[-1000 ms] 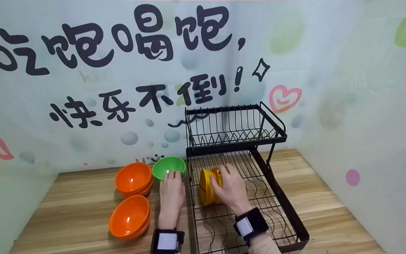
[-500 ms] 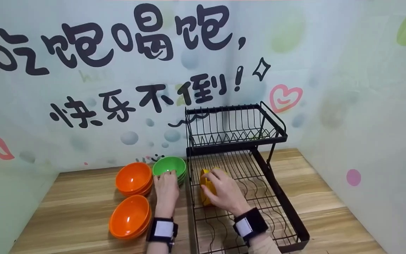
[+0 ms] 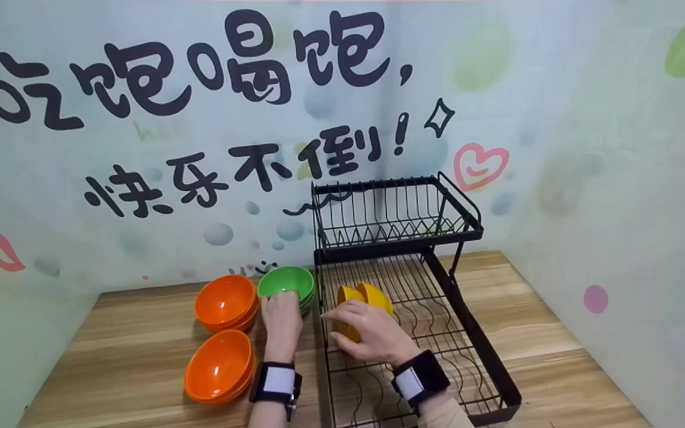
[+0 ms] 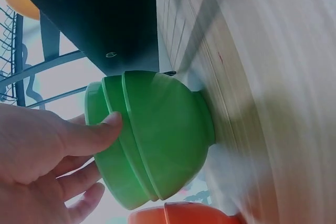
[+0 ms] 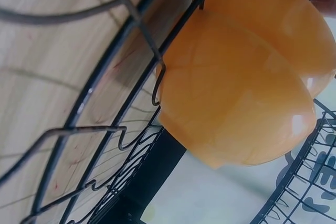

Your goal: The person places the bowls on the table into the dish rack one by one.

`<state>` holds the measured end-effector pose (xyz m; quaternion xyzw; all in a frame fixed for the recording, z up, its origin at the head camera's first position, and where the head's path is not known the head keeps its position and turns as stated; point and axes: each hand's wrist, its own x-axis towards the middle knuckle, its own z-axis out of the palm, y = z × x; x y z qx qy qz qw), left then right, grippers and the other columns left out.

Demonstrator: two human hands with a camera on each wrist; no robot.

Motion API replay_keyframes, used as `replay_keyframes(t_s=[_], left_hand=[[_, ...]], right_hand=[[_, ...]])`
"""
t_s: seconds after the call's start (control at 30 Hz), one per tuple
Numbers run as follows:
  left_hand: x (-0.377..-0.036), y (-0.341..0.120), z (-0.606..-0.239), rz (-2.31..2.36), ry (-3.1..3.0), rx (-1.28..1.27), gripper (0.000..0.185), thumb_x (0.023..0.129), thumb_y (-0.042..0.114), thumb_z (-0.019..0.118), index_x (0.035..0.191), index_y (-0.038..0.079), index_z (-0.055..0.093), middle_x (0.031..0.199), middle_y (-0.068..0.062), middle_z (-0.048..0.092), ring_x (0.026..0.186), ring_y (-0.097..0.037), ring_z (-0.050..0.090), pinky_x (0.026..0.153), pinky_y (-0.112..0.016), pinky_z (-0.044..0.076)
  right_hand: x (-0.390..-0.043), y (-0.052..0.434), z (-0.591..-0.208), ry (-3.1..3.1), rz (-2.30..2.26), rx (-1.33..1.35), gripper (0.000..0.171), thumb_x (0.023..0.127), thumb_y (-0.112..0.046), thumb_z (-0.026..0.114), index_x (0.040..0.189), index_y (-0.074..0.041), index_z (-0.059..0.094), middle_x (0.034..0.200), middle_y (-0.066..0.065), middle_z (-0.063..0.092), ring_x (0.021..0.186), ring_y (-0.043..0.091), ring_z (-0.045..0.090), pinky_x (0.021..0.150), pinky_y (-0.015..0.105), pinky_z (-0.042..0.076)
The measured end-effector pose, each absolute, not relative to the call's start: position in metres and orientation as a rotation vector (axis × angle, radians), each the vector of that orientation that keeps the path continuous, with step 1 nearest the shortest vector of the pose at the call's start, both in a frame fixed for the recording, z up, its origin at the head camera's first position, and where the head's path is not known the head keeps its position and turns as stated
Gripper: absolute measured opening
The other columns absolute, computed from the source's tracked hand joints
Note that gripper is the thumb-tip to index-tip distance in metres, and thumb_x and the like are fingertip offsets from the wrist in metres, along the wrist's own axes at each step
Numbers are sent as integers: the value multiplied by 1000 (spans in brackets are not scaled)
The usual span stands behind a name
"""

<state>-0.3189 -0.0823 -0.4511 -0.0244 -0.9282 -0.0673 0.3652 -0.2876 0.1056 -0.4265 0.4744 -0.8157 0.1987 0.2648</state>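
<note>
Green bowls point(image 3: 286, 282) stand stacked on the tabletop point(image 3: 128, 351), left hand point(image 3: 282, 318) fingers clamped on the rim at 6 o'clock. Right hand point(image 3: 366, 333) rests with fingers loosely apart against yellow bowls point(image 3: 372, 295) in the rack point(image 3: 473, 351).

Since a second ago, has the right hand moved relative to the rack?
Yes. The right hand slid toward the camera and slightly left along the dish rack lower tier, uncovering the yellow bowls.

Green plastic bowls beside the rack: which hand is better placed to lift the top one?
Left. The left hand already pinches the rim of the stacked green plastic bowls, thumb on the outer wall in the left wrist view. The right hand is over the black wire dish rack, by the two yellow plastic bowls.
</note>
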Motion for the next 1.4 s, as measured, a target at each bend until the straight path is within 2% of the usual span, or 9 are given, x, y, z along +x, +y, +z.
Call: replay_keyframes(t_s=[0.43,0.63,0.77,0.9,1.03,1.27,1.4], left_hand=[[-317,-88,-450,-252,-2365,-46,15,65,-11,62,61,4,62,60,-14,64,62,-33,62,78,-44,42],[-315,-89,-449,-254,-2340,-48,19,63,-15,59,59,3,60,58,-14,62,59,-32,61,78,-43,40],[-312,-91,-447,-224,-2320,-54,20,63,-15,60,58,4,59,57,-14,62,58,-31,62,76,-41,40],[-309,-93,-445,-206,-2312,-60,19,64,-14,61,57,4,61,57,-14,63,59,-31,62,73,-40,39],[-304,-95,-442,-212,-2284,-84,19,62,-16,59,59,3,63,58,-14,64,58,-30,62,73,-40,39],[-291,-96,-429,-205,-2250,-101,21,62,-17,58,59,3,63,57,-13,64,56,-29,61,71,-40,38],[-278,-93,-418,-185,-2278,-99,21,63,-15,59,59,5,62,57,-12,63,57,-28,61,66,-38,38]], right_hand=[[-287,105,-428,-2221,556,1293,32,87,-28,61,115,-12,64,110,1,69,101,14,65,89,27,52],[-286,104,-428,-2220,618,1164,32,86,-25,64,115,-12,64,110,2,68,100,14,64,89,30,52],[-285,103,-426,-2256,765,1022,31,88,-24,63,116,-11,63,111,5,68,94,18,65,88,38,51],[-287,102,-426,-2277,946,907,31,91,-22,58,117,-6,61,102,8,68,84,18,63,78,30,53],[-289,102,-426,-2249,1085,810,30,93,-20,56,115,0,60,96,12,67,83,18,65,69,22,54],[-290,102,-424,-2275,1170,614,32,96,-26,51,115,-1,60,95,12,68,80,19,66,69,22,54],[-291,103,-423,-2272,1201,542,32,97,-27,50,112,-1,61,89,12,69,71,18,66,62,20,53]])
